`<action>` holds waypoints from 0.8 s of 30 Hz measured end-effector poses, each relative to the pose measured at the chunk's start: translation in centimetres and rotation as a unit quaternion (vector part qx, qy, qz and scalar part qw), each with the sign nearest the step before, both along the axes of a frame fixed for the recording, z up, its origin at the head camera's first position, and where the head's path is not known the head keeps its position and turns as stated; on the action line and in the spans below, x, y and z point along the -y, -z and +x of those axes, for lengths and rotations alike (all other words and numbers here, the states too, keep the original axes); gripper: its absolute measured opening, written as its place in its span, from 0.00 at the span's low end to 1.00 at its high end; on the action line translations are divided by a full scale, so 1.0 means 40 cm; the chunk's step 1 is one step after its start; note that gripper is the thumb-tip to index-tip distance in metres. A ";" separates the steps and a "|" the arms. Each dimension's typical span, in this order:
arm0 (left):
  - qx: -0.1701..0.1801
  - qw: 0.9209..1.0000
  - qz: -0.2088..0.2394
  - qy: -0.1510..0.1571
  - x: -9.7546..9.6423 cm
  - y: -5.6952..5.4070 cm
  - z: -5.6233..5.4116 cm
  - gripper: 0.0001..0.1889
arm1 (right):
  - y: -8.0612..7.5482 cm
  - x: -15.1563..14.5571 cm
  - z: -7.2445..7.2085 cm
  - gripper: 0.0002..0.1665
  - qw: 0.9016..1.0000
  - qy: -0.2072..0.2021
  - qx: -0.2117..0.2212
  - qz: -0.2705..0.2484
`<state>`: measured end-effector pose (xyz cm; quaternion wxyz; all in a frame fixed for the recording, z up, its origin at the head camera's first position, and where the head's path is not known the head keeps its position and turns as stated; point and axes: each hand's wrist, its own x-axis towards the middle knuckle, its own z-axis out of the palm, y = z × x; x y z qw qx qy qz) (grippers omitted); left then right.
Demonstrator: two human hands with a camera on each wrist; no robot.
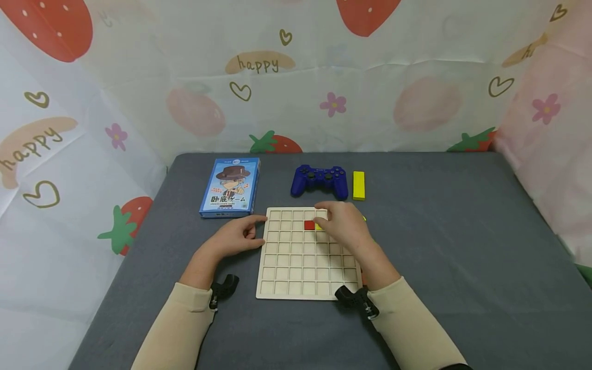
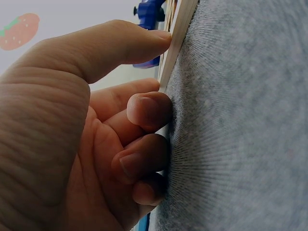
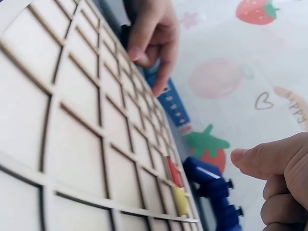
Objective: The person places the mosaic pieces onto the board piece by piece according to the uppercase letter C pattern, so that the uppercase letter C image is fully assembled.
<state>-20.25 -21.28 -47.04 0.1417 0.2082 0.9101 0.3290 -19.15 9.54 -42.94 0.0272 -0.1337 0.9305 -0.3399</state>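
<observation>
A pale wooden grid board (image 1: 296, 259) lies flat on the table. In its upper rows a red tile (image 1: 309, 225) and a yellow tile (image 1: 318, 227) sit side by side, also seen in the right wrist view as a red tile (image 3: 173, 171) and a yellow tile (image 3: 180, 200). My left hand (image 1: 238, 236) touches the board's left edge with thumb and index fingertip spread apart; its other fingers curl inward. Over the board's upper right my right hand (image 1: 344, 226) hovers beside the yellow tile, thumb and index finger apart, with nothing visible between them.
Behind the board are a blue game controller (image 1: 319, 180) and a yellow block (image 1: 358, 185). A blue illustrated box (image 1: 231, 186) lies at the back left. Partly hidden by my right arm, an orange-red piece (image 1: 364, 279) shows at the board's right edge. A printed cloth backdrop (image 1: 370, 103) surrounds the table.
</observation>
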 end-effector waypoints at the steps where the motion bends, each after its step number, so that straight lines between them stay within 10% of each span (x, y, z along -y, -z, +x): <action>1: 0.000 1.000 0.000 0.000 0.000 0.001 0.000 0.31 | -0.006 -0.003 0.002 0.21 1.000 0.002 -0.002 -0.003; 24: 0.004 1.000 -0.009 -0.003 0.005 0.009 -0.007 0.32 | -0.071 -0.152 -0.009 0.25 0.994 0.087 -0.022 -0.058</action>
